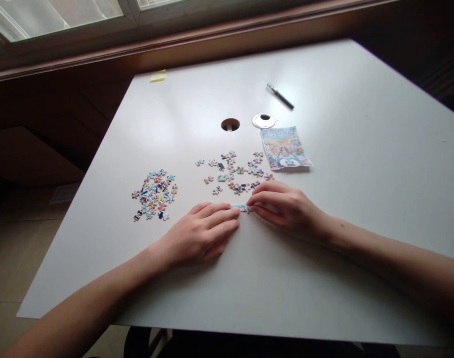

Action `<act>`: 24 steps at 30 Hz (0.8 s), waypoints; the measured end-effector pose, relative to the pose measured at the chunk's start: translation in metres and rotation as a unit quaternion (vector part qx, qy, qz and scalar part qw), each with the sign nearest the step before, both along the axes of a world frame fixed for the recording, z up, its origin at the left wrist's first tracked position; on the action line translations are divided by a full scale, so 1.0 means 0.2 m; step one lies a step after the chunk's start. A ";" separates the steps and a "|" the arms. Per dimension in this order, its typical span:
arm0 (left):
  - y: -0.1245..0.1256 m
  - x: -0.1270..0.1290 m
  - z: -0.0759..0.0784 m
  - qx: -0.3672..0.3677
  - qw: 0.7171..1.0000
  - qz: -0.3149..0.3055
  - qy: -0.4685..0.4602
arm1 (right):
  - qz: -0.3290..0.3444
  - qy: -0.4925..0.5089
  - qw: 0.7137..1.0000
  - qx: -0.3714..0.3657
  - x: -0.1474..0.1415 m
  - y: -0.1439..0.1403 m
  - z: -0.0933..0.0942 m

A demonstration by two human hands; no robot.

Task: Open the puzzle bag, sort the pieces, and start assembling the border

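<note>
Two bare hands meet over a short light-blue puzzle strip [239, 208] on the white desk [309, 293], around midway between its left and right edges, nearer the front edge than the back. Left hand [208, 227]: fingers stretched, tips down on the strip's left end; thumb hidden, so whether it pinches, cannot tell. Right hand [286, 205]: thumb and forefinger pinched on the right end. Round hole [230, 122] in the desktop, a pale object [229, 128] inside; metal ring cover [257, 122] lies beside it. Loose pieces [222, 178] spread just beyond the hands; denser heap [156, 195] toward the left edge. Picture sheet [285, 148] near the cover; black-barrelled pen [281, 96] nearer the back edge. Yellow note [158, 76] by the back-left corner. Window [55, 17] behind; tiled floor [11, 268] left.
</note>
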State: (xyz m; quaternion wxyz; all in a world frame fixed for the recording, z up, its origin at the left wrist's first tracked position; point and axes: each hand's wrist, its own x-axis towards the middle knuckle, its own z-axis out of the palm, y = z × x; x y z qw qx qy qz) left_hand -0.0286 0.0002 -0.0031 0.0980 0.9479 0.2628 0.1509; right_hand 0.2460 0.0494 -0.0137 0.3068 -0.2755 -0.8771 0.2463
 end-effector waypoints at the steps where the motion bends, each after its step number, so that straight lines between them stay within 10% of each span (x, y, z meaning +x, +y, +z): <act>1: 0.00 0.00 0.00 0.001 1.000 -0.001 -0.001 | 0.001 0.008 1.000 -0.003 0.00 0.00 0.00; 24: 0.00 0.01 0.00 0.007 1.000 -0.001 0.009 | 0.036 -0.012 0.997 0.070 0.02 0.00 0.01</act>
